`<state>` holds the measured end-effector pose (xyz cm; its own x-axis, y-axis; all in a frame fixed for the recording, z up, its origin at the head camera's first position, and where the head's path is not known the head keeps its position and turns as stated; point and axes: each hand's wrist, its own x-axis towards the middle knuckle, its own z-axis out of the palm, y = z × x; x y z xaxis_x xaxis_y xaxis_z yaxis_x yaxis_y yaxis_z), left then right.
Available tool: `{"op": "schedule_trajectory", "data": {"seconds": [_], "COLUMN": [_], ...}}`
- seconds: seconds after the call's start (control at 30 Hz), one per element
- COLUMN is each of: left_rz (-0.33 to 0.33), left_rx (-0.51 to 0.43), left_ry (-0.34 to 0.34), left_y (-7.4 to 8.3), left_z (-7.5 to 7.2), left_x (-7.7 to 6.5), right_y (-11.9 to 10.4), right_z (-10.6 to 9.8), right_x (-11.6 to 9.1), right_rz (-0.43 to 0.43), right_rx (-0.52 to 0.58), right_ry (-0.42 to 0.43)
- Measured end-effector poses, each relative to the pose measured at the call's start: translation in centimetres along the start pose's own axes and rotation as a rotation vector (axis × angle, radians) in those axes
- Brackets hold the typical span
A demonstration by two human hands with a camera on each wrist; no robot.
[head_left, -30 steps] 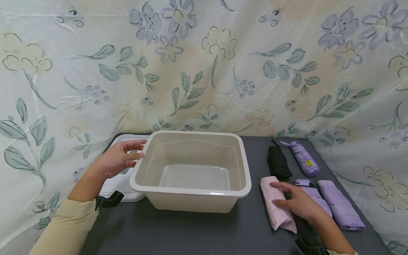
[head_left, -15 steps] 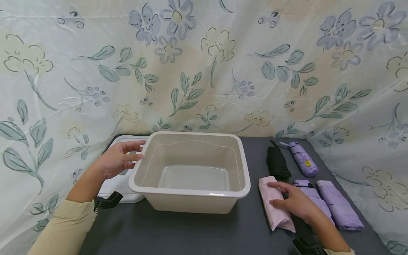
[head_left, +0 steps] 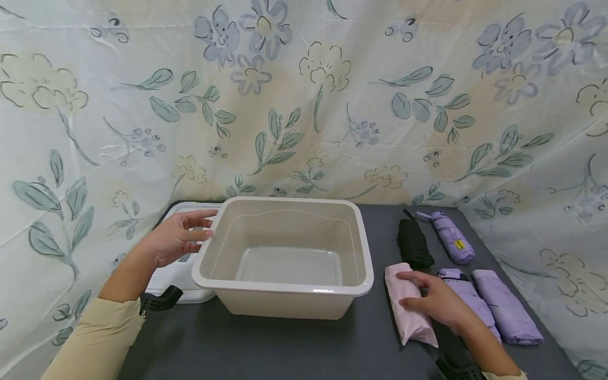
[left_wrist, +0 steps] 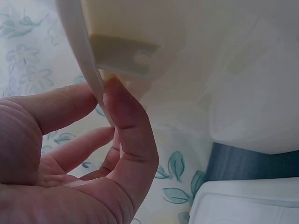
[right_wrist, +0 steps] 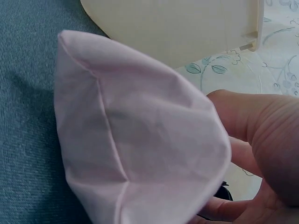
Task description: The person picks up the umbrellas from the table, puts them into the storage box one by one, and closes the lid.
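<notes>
Seeing floral cloth [head_left: 266, 132] hanging behind the dark table [head_left: 271, 351]. Beige tub [head_left: 285, 288] is sitting mid-table, partly covering a white panel [head_left: 182, 279]. My left hand [head_left: 176, 237] is pinching the tub's left rim, thumb and fingers almost meeting. My right hand [head_left: 439, 301] is gripping the pink bundle [head_left: 412, 323] just right of the tub, fingers about half spread; can't tell if it's bearing weight. Two folded purple bundles [head_left: 507, 306] are lying right of that; black roll [head_left: 415, 245] and purple roll [head_left: 453, 237] are lying behind.
</notes>
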<state>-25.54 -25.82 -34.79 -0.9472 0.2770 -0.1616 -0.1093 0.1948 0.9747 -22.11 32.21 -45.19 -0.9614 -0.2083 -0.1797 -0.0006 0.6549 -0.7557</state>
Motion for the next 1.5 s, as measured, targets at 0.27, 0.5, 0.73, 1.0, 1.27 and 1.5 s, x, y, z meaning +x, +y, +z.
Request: {"op": "schedule_trajectory", "data": {"seconds": [0.27, 0.5, 0.73, 1.0, 1.27, 1.5], "left_rz": [-0.010, -0.014, -0.048, -0.036, -0.033, -0.029], "left_rx": [0.011, 0.017, 0.031, 0.014, 0.026, 0.040], "left_ry": [-0.014, -0.013, 0.009, -0.010, -0.017, -0.018], "left_y": [0.2, 0.4, 0.2, 0.1, 0.0, 0.4], "left_z": [-0.3, -0.6, -0.7, -0.7, -0.7, -0.4], "left_x": [0.3, 0.6, 0.7, 0.6, 0.5, 0.1], "right_y": [-0.4, -2.4, -4.8, -7.7, -10.0, -12.3], "right_z": [0.1, -0.2, -0.9, -2.0, -3.0, -4.1], "right_x": [0.2, 0.3, 0.1, -0.3, -0.7, -0.7], "right_rz": [0.004, -0.002, -0.006, -0.031, -0.045, -0.107], "right_rx": [0.041, 0.210, 0.260, 0.325, 0.383, 0.419], "right_ry": [-0.002, -0.024, -0.016, -0.035, -0.039, -0.044]}}
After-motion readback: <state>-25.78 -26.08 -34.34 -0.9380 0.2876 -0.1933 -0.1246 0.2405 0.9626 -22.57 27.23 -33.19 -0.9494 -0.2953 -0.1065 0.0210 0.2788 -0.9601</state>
